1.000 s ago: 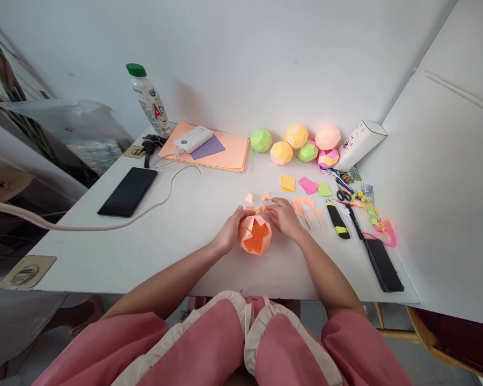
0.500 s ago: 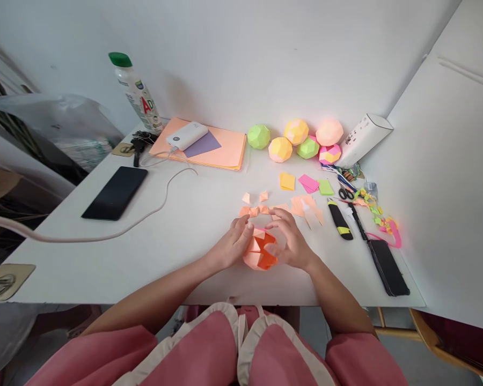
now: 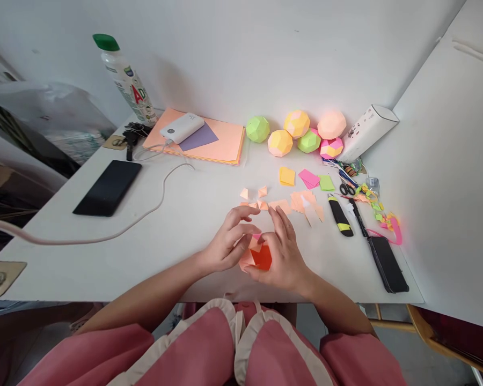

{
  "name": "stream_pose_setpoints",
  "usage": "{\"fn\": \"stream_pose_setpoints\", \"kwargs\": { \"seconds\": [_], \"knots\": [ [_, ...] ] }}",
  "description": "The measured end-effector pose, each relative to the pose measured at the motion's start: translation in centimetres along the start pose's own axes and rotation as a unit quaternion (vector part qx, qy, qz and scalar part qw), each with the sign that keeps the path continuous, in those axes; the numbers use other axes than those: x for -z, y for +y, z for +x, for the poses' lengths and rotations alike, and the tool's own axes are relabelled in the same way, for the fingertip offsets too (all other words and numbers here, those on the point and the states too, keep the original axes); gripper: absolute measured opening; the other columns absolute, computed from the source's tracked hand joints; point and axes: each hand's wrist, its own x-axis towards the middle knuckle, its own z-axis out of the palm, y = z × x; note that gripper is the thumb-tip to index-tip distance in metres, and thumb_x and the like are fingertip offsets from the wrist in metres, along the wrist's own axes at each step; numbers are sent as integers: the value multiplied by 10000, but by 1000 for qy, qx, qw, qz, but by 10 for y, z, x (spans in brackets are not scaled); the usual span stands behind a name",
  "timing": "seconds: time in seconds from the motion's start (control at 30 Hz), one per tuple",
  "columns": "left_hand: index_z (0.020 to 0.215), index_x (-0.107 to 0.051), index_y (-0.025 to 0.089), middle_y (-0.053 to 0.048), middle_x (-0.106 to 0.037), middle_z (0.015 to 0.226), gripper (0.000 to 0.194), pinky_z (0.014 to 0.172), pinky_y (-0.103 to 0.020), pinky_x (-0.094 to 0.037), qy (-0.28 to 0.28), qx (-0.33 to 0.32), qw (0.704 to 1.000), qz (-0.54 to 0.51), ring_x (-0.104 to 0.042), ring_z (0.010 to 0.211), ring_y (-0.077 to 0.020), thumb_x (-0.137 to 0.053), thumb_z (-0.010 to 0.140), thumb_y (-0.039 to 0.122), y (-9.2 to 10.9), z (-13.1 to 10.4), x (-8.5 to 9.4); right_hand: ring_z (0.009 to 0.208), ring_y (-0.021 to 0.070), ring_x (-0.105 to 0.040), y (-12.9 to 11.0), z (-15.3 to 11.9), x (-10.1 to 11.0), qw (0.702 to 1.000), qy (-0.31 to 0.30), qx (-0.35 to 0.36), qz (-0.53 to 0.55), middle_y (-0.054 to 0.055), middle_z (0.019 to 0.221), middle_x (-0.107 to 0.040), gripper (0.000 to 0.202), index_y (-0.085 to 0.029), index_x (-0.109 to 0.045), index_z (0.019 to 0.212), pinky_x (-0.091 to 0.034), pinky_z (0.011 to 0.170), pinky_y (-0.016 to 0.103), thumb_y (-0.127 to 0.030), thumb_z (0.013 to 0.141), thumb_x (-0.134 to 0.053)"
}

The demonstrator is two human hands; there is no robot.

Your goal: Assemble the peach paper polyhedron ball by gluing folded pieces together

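A hollow peach paper ball (image 3: pixel 261 258) with an orange inside and an opening facing up is between my two hands near the table's front edge. My right hand (image 3: pixel 282 252) is wrapped round its right side, thumb low at the front. On the upper left of the ball, my left hand (image 3: pixel 230 241) has its fingers curled, with thumb and forefinger at the ball's edge. Just beyond my fingers are several small folded peach pieces (image 3: pixel 263 191) and flat peach paper squares (image 3: pixel 301 201).
Several finished paper balls (image 3: pixel 297 124) stand along the wall. Yellow (image 3: pixel 286 176), pink and green slips lie before them. At right are a cutter (image 3: pixel 340 215), scissors (image 3: pixel 347 188) and a black case (image 3: pixel 387 265). A phone (image 3: pixel 108 187), cable and bottle (image 3: pixel 126 86) are at left.
My right hand has closed round the ball from the right. My left hand has curled its fingers at the ball's upper left edge. The ball has turned, and the view has shifted slightly.
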Motion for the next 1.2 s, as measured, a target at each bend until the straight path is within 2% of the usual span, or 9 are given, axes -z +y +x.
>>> {"fn": "stream_pose_setpoints", "kwargs": {
  "seconds": [0.13, 0.27, 0.43, 0.53, 0.63, 0.83, 0.97, 1.07, 1.2],
  "knots": [
    [953, -622, 243, -122, -433, 1377, 173, 995, -530, -455, -101, -48, 994, -20, -403, 1278, -313, -468, 909, 308, -1, 0, 3, 1505, 416, -100, 1, 0, -4, 1000, 22, 17, -7, 179, 1624, -128, 390, -206, -503, 976, -229, 1156, 657, -440, 739, -707],
    [979, -625, 215, -150, -378, 1439, 224, 1026, -540, -441, -157, -3, 988, 12, -351, 1343, -346, -475, 917, 371, -4, -1, 1, 1512, 392, -108, 12, 3, 1, 1000, 9, -12, 21, 160, 1587, -250, 347, -222, -497, 1007, -251, 1154, 652, -354, 750, -689],
    [927, -581, 202, -158, -371, 1422, 227, 1021, -516, -471, -123, 74, 989, 44, -429, 1304, -318, -410, 962, 347, -7, 1, 0, 1507, 375, -151, 18, 4, 6, 997, 30, -49, 59, 164, 1538, -319, 342, -239, -459, 1046, -298, 1136, 643, -409, 815, -644],
    [878, -553, 199, -163, -378, 1394, 258, 1031, -510, -473, -100, 111, 988, 40, -403, 1334, -318, -369, 980, 348, -9, 1, -2, 1505, 381, -147, 14, 3, 5, 997, 39, -17, 61, 168, 1531, -328, 440, -245, -456, 1077, -281, 1147, 638, -477, 782, -685],
    [894, -548, 184, -174, -346, 1385, 321, 1051, -483, -461, -83, 116, 989, 45, -396, 1338, -300, -312, 1001, 373, -11, 0, -4, 1505, 393, -125, 8, 1, -1, 997, 61, 19, 30, 183, 1546, -305, 517, -230, -469, 1102, -236, 1165, 639, -489, 739, -729],
    [884, -596, 178, -143, -326, 1400, 463, 1074, -454, -449, -61, 125, 989, 46, -392, 1335, -303, -256, 1001, 471, -12, -1, -3, 1492, 396, -177, 11, 0, -15, 996, 84, -15, -9, 151, 1565, -307, 348, -227, -536, 975, -227, 1161, 649, -476, 786, -688],
    [771, -591, 175, -134, -361, 1375, 487, 1093, -438, -433, -35, 153, 987, 42, -413, 1327, -305, -281, 997, 474, -11, 0, -1, 1495, 399, -158, 21, 4, -9, 997, 59, -41, 21, 142, 1560, -319, 268, -205, -579, 822, -250, 1162, 624, -463, 828, -652],
    [692, -584, 181, -129, -417, 1348, 492, 1021, -419, -489, -27, 181, 983, 26, -417, 1325, -315, -316, 988, 468, -8, 2, 1, 1504, 381, -140, 28, 8, -1, 995, 21, -73, 71, 116, 1556, -339, 261, -203, -593, 735, -270, 1155, 622, -428, 865, -615],
    [744, -611, 182, -133, -399, 1404, 378, 898, -388, -554, -66, 214, 974, 8, -353, 1382, -331, -444, 947, 454, -1, 5, 3, 1508, 361, -143, 35, 11, 5, 986, 8, -109, 122, 99, 1549, -366, 235, -203, -615, 708, -266, 1156, 625, -381, 861, -624]
  ]
}}
